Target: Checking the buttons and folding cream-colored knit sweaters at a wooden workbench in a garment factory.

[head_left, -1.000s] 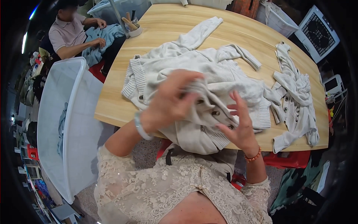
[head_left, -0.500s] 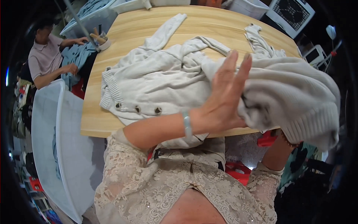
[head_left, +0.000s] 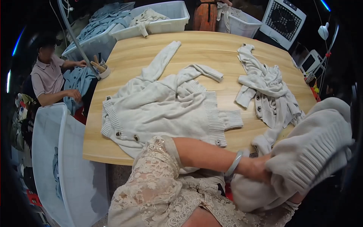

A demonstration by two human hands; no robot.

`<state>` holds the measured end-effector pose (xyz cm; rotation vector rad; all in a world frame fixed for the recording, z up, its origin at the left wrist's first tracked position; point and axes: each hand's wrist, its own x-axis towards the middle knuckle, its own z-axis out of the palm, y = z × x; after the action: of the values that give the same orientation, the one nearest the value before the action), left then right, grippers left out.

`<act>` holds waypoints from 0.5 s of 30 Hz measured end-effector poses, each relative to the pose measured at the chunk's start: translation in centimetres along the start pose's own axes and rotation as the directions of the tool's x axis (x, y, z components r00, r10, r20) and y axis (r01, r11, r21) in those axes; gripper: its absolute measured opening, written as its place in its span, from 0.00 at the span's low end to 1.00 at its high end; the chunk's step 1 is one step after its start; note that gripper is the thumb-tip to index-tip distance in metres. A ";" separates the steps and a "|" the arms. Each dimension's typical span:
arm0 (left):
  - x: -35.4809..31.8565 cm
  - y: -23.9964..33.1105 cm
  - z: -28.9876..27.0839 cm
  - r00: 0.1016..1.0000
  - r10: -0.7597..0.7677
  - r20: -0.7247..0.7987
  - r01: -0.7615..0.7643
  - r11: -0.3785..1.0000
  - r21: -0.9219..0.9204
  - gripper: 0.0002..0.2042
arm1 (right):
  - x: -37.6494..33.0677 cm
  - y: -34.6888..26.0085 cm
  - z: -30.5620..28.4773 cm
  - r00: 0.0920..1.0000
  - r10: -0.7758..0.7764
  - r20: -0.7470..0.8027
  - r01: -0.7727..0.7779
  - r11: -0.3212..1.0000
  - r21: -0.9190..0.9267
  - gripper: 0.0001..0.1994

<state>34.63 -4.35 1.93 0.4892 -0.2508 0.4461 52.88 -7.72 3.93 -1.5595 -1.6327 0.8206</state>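
Observation:
A bulky off-white knitted sweater (head_left: 302,151) with a ribbed hem is lifted off the near right corner of the table. My left hand (head_left: 259,169), slightly blurred, reaches across to it and closes on its knit, fingertips tucked into the folds. My right hand is covered by the same sweater; only a bit of wrist shows below it. Flat on the table lies an off-white buttoned cardigan (head_left: 159,109), its sleeves spread toward the far side. A crumpled off-white cardigan (head_left: 268,83) with dark buttons rests on the right.
The wooden table (head_left: 211,49) fills the middle. A deep white bin (head_left: 85,189) stands at the left; bins of blue and cream knitwear (head_left: 109,22) are behind. Another person (head_left: 49,81) handles a blue garment at far left. A cup of tools (head_left: 101,70) sits on the table's edge.
My left hand, raised and spread before, has moved right and closed on the sweater. The sweater has shifted down and right, uncovering the crumpled cardigan. The view has turned.

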 end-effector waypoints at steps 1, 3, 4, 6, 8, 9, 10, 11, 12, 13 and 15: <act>-1.1 -1.4 -0.8 0.994 0.101 0.048 -0.111 0.837 0.535 0.43 | 2.8 -0.5 -1.3 1.000 0.024 -0.018 -0.024 1.000 0.000 0.20; -3.4 -1.0 -0.1 0.995 0.088 -0.056 -0.005 0.579 0.815 0.41 | 9.1 -1.1 -4.0 0.997 0.074 -0.032 -0.074 0.997 0.011 0.19; -4.9 -0.1 1.2 0.970 -0.024 -0.244 0.187 0.714 0.675 0.41 | 10.6 -1.1 -4.3 0.995 0.095 -0.030 -0.094 0.995 0.023 0.18; -7.0 1.9 1.0 0.931 0.019 -0.364 0.160 0.876 0.456 0.31 | 12.7 -2.6 -1.9 0.975 0.065 0.212 -0.028 0.984 -0.175 0.16; -8.2 6.0 0.3 0.883 0.076 -0.464 0.110 0.926 0.361 0.26 | 13.5 -3.1 1.2 0.943 0.147 0.298 -0.138 0.989 -0.052 0.20; -8.2 8.8 -0.3 0.818 0.153 -0.555 0.205 0.823 0.529 0.25 | 13.7 -2.6 1.9 0.941 0.206 0.270 -0.201 0.978 -0.049 0.23; -8.5 12.4 -1.3 0.821 0.235 -0.521 0.116 0.824 0.555 0.25 | 14.2 -2.6 2.3 0.937 0.193 0.293 -0.190 0.981 -0.036 0.24; -8.2 17.4 -2.8 0.775 0.322 -0.544 0.165 0.727 0.666 0.25 | 15.2 -2.9 2.8 0.930 0.176 0.321 -0.178 0.984 -0.023 0.25; -7.5 22.8 -3.6 0.666 0.477 -0.573 0.117 0.693 0.711 0.24 | 16.0 -3.3 3.1 0.933 0.164 0.319 -0.180 0.983 0.022 0.23; -6.8 27.6 -1.8 0.699 0.611 -0.373 -0.103 0.602 0.792 0.21 | 16.7 -3.7 3.4 0.952 0.125 0.281 -0.143 0.989 0.045 0.22; -9.3 42.5 0.0 0.967 -0.066 -0.246 0.200 0.794 0.574 0.19 | 18.2 -5.3 4.6 0.965 0.010 0.263 -0.037 0.995 0.095 0.21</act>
<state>6.60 25.96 15.63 1.0673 0.1483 0.4303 46.06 10.23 7.21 -1.4508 -1.7309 1.1446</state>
